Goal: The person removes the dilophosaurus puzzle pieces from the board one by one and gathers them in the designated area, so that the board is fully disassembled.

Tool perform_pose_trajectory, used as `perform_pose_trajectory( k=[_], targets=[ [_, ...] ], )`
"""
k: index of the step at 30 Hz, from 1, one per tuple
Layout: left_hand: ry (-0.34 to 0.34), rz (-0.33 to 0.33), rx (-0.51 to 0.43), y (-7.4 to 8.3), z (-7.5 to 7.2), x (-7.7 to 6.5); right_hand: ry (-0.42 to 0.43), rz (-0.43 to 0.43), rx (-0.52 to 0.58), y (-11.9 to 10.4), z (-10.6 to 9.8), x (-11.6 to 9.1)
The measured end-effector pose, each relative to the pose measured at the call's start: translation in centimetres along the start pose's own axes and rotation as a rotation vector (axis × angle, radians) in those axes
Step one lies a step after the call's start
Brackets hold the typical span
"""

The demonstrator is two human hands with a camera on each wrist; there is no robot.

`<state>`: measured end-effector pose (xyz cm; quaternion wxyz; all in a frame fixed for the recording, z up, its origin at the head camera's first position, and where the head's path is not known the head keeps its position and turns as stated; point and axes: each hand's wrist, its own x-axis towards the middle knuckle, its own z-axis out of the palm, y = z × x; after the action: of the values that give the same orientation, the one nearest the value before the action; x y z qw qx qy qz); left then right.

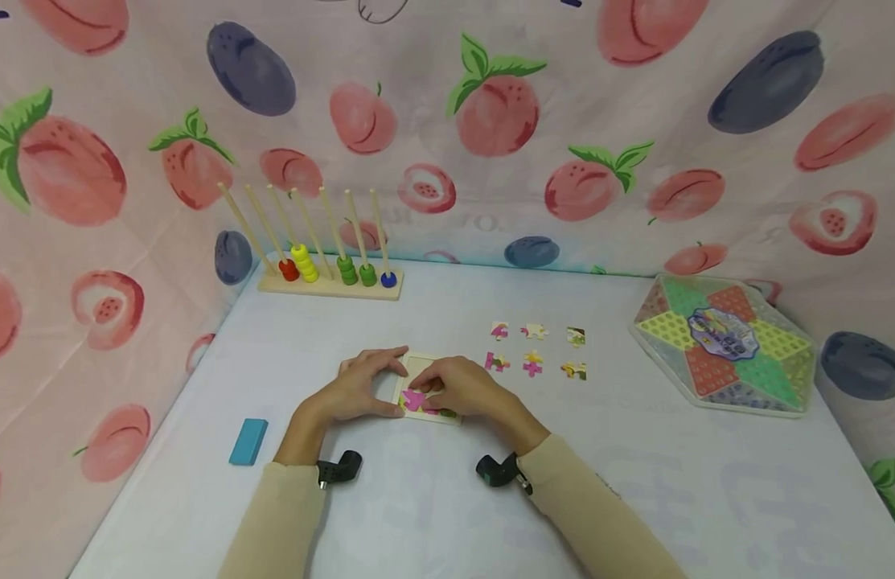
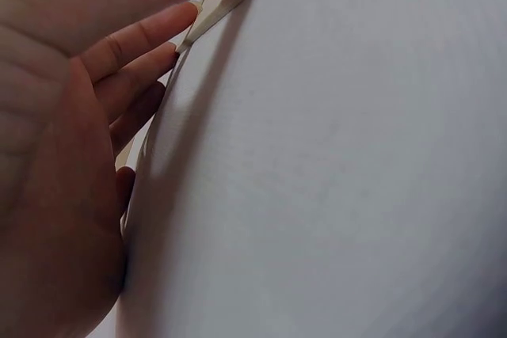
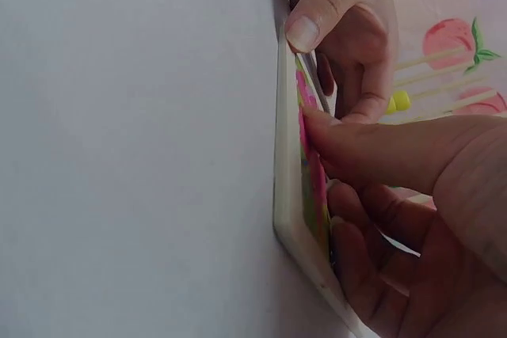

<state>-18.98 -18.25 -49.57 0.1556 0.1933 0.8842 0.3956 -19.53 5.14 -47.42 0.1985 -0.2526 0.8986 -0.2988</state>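
A small pale puzzle tray (image 1: pixel 420 363) lies on the table, with pink and green jigsaw pieces (image 1: pixel 414 400) along its near side. My left hand (image 1: pixel 356 386) holds the tray's left side, thumb at the near corner and fingers toward the far edge. In the right wrist view its thumb presses on the tray's rim (image 3: pixel 283 140). My right hand (image 1: pixel 465 388) is over the tray's right part, thumb and fingertips pinching a pink puzzle piece (image 3: pixel 309 144) low against the other pieces. Its fingers partly hide the tray's inside.
Several loose puzzle pieces (image 1: pixel 532 363) lie in two rows right of the tray. At the back left stands a wooden peg counter (image 1: pixel 327 288) with coloured beads. A blue block (image 1: pixel 248 441) lies at left, a clear-lidded hexagonal box (image 1: pixel 729 346) at right. Fruit-printed cloth (image 1: pixel 483 177) hangs behind.
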Motion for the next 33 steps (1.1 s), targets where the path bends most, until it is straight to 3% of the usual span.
perform_pose_trajectory(
  k=[8,18,33],
  targets=[
    [-0.001,-0.005,0.001,-0.2,0.2,-0.3,-0.035,0.006,0.015,-0.5,0.0,0.3],
    [0.0,0.008,0.015,-0.3,0.0,-0.3,-0.014,0.003,0.021,-0.8,0.0,1.0],
    [0.0,0.022,0.005,0.0,0.1,-0.2,-0.02,0.001,0.117,-0.9,0.1,1.0]
  ],
)
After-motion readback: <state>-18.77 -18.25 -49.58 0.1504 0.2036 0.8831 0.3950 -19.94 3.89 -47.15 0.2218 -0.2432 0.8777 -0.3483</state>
